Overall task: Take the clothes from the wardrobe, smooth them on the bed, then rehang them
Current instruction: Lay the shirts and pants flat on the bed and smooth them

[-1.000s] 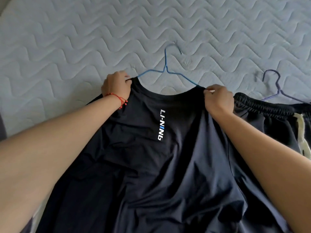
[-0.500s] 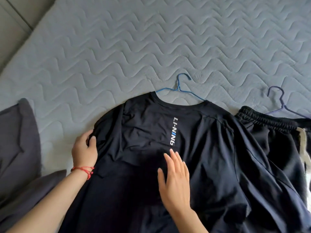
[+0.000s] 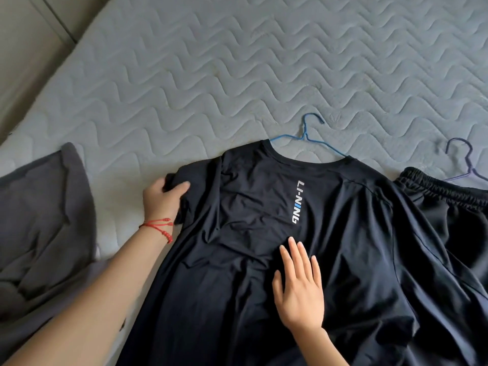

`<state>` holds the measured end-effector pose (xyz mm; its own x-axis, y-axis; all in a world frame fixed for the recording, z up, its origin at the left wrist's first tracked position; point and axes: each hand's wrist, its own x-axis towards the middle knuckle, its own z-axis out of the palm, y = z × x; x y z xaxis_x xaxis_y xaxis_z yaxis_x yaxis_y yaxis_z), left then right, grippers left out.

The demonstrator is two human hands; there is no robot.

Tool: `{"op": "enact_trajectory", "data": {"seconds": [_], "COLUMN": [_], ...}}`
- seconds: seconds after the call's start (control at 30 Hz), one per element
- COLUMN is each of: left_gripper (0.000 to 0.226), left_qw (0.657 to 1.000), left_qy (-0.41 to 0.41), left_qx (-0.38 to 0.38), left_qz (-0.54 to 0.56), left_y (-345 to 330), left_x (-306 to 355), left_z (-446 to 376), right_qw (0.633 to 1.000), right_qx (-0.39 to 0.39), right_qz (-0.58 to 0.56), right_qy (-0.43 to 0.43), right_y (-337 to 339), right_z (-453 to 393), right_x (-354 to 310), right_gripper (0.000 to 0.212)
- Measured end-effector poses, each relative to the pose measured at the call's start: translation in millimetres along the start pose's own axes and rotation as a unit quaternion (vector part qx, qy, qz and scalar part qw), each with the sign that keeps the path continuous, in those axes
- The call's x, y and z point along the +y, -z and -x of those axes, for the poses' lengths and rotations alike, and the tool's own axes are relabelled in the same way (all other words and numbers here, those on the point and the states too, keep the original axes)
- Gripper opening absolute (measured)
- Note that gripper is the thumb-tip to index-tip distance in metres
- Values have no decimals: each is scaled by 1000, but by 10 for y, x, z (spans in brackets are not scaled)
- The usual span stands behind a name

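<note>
Head view, only view. Landmark: black T-shirt (image 3: 264,233), lying flat on the bed (image 3: 237,75), back side up, white logo running down below the collar. The shirt's long axis runs from the collar at the far end toward the person at the near edge of frame. A blue hanger (image 3: 306,136) is inside the collar, its hook poking out past the far end of the shirt.

Left hand (image 3: 162,202) is at the shirt's left sleeve, fingers curled round the bunched sleeve edge, thumb on top of the cloth; red string bracelet (image 3: 158,225) on the wrist. Right hand (image 3: 299,283) lies flat, palm down, on the middle of the shirt just below the logo, fingers straight and slightly spread, holding nothing, pointing toward the collar.

Wrinkles sit between the two hands and nearer the person on the shirt's lower body. Key relation: the crumpled sleeve lies straight out left from the shirt body, crosswise to the long axis, and the left hand is already on it; the right hand is nearer the body creases. Likely step: pull the sleeve outward while the right palm pins or sweeps the body. Smoothing looks partway done; rehanging not yet.

Right of the shirt, touching or overlapping it: black shorts (image 3: 449,202) with elastic waistband, on a purple hanger (image 3: 464,159). Left of the shirt, apart from it: grey garment (image 3: 45,220).
</note>
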<state>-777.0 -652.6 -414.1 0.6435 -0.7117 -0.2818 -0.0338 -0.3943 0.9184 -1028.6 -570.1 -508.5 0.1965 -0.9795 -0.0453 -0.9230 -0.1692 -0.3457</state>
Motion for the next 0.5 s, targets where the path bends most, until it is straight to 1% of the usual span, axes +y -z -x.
{"op": "enact_trajectory", "data": {"seconds": [0.03, 0.07, 0.1, 0.13, 0.17, 0.2, 0.23, 0.27, 0.3, 0.33, 0.37, 0.43, 0.5], "left_gripper": [13, 13, 9, 12, 17, 18, 18, 20, 27, 37, 47, 60, 60], "left_qw": [997, 984, 968, 962, 969, 981, 987, 983, 976, 973, 971, 959, 943], "left_qy": [-54, -98, -123, -135, -131, -117, -108, -107, -103, -89, -67, -62, -95], "left_qx": [-60, -143, -204, -215, -185, -119, -39, 19, 37, 18, -23, -86, -85], "left_qz": [-7, -39, -75, -100, -99, -95, -113, -150, -187, -213, -229, -262, -308], "left_y": [-13, -21, -23, -21, -10, 13, 33, 38, 40, 16, -24, -148, -272], "left_x": [112, 173, 190, 159, 119, 51, -14, -66, -120, -161, -183, -218, -247], "left_z": [68, 138, 204, 235, 239, 197, 144, 94, 40, 0, -18, -27, -47], "right_qw": [1000, 1000, 1000, 1000, 1000, 1000, 1000, 1000, 1000, 1000, 1000, 1000, 1000], "right_qx": [2, 4, 6, 7, 9, 10, 11, 12, 11, 10, 9, 10, 12], "right_qz": [-1, -1, -1, -1, 0, 1, 2, 4, 7, 9, 11, 15, 15], "right_qy": [0, 0, -1, -1, -2, -3, -4, -4, -4, -4, -3, -1, -1], "right_y": [-1, -5, -9, -14, -19, -24, -25, -27, -30, -33, -35, -25, -23], "right_z": [-3, -5, -6, -4, -1, 6, 6, 2, -2, -6, -7, -7, -7], "right_x": [0, -1, -2, -3, -5, -7, -9, -9, -6, -4, -2, -4, -11], "right_gripper": [48, 48, 48, 48, 48, 48, 48, 48, 48, 48, 48, 48, 48]}}
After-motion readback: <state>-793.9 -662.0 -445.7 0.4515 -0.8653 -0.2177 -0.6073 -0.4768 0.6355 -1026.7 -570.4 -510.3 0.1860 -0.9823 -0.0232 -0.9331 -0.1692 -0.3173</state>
